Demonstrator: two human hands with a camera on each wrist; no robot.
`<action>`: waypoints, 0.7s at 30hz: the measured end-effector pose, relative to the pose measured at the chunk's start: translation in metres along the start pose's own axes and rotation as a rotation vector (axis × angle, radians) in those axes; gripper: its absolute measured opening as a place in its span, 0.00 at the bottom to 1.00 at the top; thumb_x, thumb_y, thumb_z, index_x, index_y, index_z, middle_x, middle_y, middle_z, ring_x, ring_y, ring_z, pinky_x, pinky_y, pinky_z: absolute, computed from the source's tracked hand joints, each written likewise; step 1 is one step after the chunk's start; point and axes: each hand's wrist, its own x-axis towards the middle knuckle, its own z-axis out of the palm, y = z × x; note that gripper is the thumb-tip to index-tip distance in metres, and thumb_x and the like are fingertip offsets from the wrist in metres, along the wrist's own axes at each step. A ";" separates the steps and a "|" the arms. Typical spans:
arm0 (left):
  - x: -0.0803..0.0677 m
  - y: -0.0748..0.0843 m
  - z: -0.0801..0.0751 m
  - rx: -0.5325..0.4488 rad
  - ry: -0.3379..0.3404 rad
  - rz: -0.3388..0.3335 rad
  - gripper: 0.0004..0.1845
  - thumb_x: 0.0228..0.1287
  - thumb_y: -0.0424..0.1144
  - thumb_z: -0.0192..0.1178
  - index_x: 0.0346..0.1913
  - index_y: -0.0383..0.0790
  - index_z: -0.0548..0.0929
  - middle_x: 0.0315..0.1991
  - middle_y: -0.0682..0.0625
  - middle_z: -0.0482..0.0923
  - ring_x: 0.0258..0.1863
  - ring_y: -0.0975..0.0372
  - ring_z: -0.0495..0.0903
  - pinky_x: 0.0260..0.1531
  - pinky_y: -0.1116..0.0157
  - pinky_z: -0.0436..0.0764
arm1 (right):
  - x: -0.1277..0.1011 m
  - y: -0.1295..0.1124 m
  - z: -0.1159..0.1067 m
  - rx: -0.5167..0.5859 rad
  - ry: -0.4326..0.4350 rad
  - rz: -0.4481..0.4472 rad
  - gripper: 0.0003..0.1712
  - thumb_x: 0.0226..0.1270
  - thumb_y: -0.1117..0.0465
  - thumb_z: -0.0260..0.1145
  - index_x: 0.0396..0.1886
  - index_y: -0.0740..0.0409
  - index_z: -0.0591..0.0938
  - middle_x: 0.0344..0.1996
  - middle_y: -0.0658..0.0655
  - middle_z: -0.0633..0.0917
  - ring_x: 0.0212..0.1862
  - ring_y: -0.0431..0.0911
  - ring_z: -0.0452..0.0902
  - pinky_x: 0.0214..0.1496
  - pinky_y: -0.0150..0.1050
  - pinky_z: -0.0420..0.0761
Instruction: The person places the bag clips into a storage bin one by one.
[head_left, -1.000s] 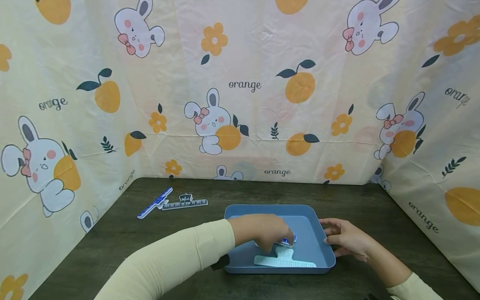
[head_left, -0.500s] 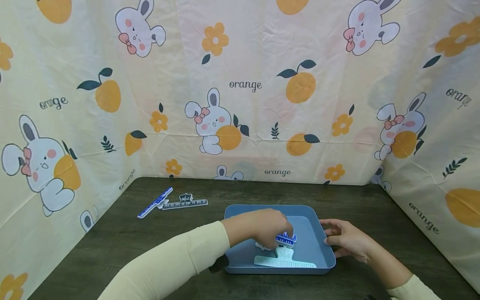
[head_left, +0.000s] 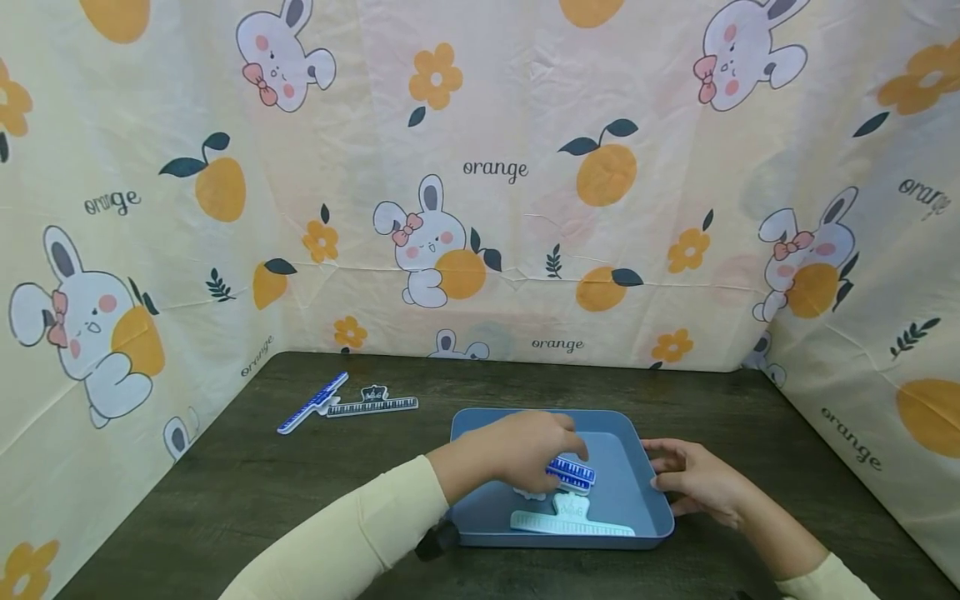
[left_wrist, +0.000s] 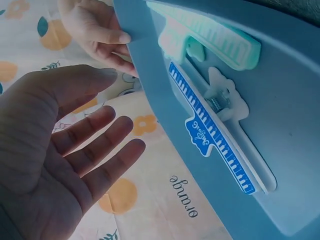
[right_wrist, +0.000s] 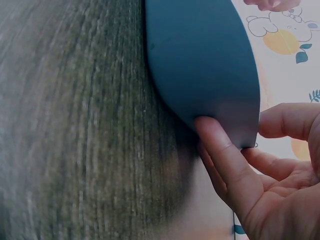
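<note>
A blue tray (head_left: 652, 521) holds several long clips. One is a blue clip with a piano-key pattern (head_left: 573, 473); in the left wrist view it lies beside a white clip (left_wrist: 255, 160). Nearer the tray's front wall sits a mint-green clip (head_left: 572, 521). My left hand (head_left: 525, 450) is over the tray, its fingers spread and apart from the clips in the left wrist view. My right hand (head_left: 701, 479) rests at the tray's right side, with fingertips (right_wrist: 207, 127) against the outer wall.
On the dark table (head_left: 300, 483), left of the tray, lie a blue-and-white clip (head_left: 311, 404) and a dark piano-key clip (head_left: 372, 406), close together. A patterned cloth (head_left: 495, 242) stands behind and at both sides of the table.
My left hand has let go of the blue clip and drawn back up and left, uncovering more of it. The right hand keeps its place at the tray.
</note>
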 end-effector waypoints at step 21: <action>-0.048 -0.014 -0.006 -0.089 0.105 -0.140 0.22 0.57 0.42 0.69 0.56 0.50 0.83 0.52 0.54 0.78 0.50 0.65 0.78 0.48 0.67 0.78 | -0.001 -0.002 0.002 -0.005 0.022 0.006 0.44 0.62 0.74 0.60 0.73 0.74 0.49 0.49 0.67 0.80 0.44 0.55 0.81 0.39 0.57 0.82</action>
